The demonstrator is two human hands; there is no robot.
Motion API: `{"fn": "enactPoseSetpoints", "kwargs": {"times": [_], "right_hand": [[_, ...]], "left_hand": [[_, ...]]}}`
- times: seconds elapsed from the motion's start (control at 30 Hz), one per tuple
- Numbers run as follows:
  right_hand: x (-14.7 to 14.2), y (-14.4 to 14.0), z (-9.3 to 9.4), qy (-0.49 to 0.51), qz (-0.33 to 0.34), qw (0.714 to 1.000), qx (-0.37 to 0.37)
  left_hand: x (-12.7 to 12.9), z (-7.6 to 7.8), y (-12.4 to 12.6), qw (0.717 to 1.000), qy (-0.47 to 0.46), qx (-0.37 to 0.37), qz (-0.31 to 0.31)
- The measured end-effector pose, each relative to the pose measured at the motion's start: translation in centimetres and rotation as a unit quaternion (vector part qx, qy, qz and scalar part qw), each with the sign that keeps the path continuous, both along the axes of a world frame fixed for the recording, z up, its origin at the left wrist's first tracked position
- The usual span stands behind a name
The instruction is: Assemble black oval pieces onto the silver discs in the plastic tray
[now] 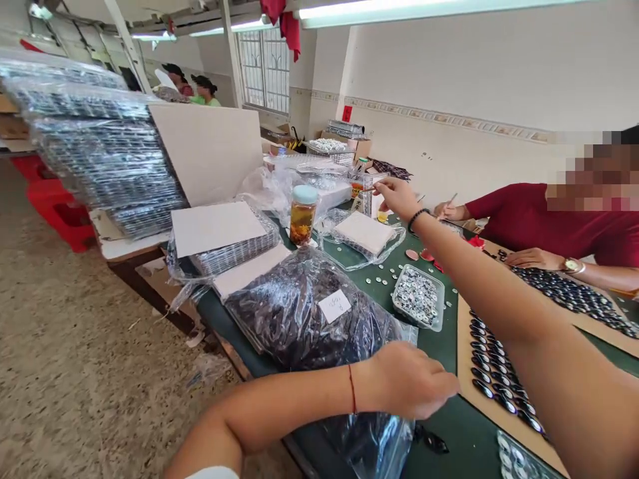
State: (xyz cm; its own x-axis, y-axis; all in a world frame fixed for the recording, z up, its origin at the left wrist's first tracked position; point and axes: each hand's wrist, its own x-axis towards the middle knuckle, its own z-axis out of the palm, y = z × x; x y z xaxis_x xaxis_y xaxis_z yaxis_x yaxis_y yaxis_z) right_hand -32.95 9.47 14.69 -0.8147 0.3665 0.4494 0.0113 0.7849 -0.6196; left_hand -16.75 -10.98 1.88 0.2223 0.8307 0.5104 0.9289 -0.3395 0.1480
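My right hand (pixel 398 197), with a dark beaded bracelet at the wrist, reaches to the far side of the table. Its fingers pinch a thin brown stick (pixel 367 190) near a small container of yellow stuff (pixel 382 216). My left hand (pixel 412 380), wearing a red string, is closed over the near end of a clear plastic bag (pixel 299 299) full of dark pieces. What its fingers hold, if anything, is hidden. Below it lie a few loose black pieces (pixel 433 440). Rows of shiny black oval pieces (pixel 482 359) lie on a brown board (pixel 464 332) under my right forearm.
A tub of small silvery pieces (pixel 418 296) stands mid-table, with loose ones around it. A blue-lidded jar (pixel 303 216) stands behind the bag. Wrapped stacks (pixel 110 146) rise at left. Across the table, a co-worker in a red top (pixel 524 219) holds a thin tool.
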Motion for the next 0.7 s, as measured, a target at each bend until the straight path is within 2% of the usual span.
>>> {"fn": "enactPoseSetpoints", "kwargs": {"times": [0.07, 0.13, 0.27, 0.33, 0.43, 0.6, 0.7], "right_hand": [[-2.4, 1.5, -0.1, 0.009, -0.024, 0.999, -0.022], [-4.8, 2.0, -0.2, 0.013, -0.039, 0.999, -0.029], [-9.8, 0.9, -0.8, 0.013, -0.043, 0.998, -0.036], [-12.3, 0.0, -1.2, 0.011, -0.031, 0.999, -0.041], [-15.3, -1.0, -1.6, 0.000, -0.017, 0.999, -0.047], [-18.5, -1.7, -2.2, -0.044, -0.009, 0.998, -0.052], [-19.3, -1.4, -2.6, -0.054, -0.023, 0.997, -0.054]], "left_hand": [[-1.3, 0.3, -0.4, 1.000, 0.011, 0.004, 0.010], [-2.0, -0.1, -0.9, 1.000, 0.023, 0.014, -0.009], [-2.1, -2.3, -1.6, 0.991, 0.057, 0.058, -0.108], [-2.0, -3.3, -1.6, 0.988, 0.056, 0.062, -0.130], [-1.9, -3.8, -1.4, 0.992, 0.045, 0.022, -0.113], [-2.1, -2.9, -1.6, 0.993, 0.047, -0.030, -0.102], [-2.2, -2.7, -1.8, 0.989, 0.105, -0.067, -0.083]]}}
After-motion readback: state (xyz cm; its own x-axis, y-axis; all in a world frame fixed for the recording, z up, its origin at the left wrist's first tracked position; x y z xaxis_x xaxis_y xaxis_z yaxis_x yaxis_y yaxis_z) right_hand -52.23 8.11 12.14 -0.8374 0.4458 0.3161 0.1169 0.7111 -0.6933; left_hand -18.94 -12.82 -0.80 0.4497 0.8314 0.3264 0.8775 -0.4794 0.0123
